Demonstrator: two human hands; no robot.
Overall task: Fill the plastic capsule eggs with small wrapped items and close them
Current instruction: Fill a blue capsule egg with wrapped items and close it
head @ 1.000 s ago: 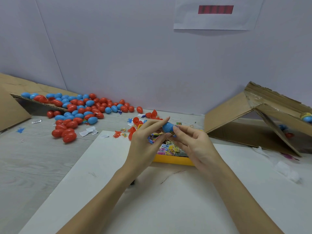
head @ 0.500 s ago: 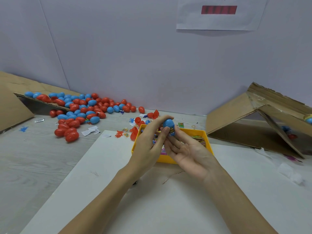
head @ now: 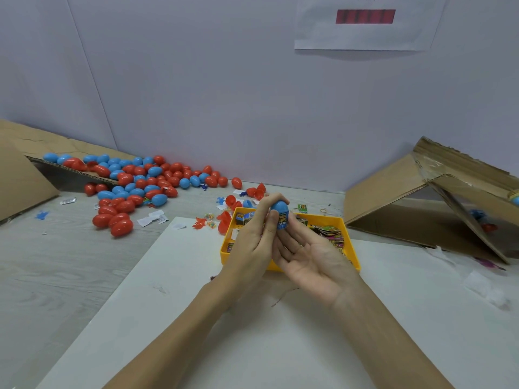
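Left hand: curled round blue egg half, thumb and fingers pinching it above yellow tray.
Right hand: palm up, fingers relaxed and straight, touching wrapped item under the half.
Tray edge: near rim on white board.
Open room: bare board in front.
Loose eggs: heaped far left.

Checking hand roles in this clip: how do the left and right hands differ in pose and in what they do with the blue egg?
The left hand curls its fingers round the blue egg and grips it from the side; the right hand lies palm up, fingers straight, touching the egg from below. The left shows its back to the camera, the right its palm. Both are bare and meet at the egg above the yellow tray.
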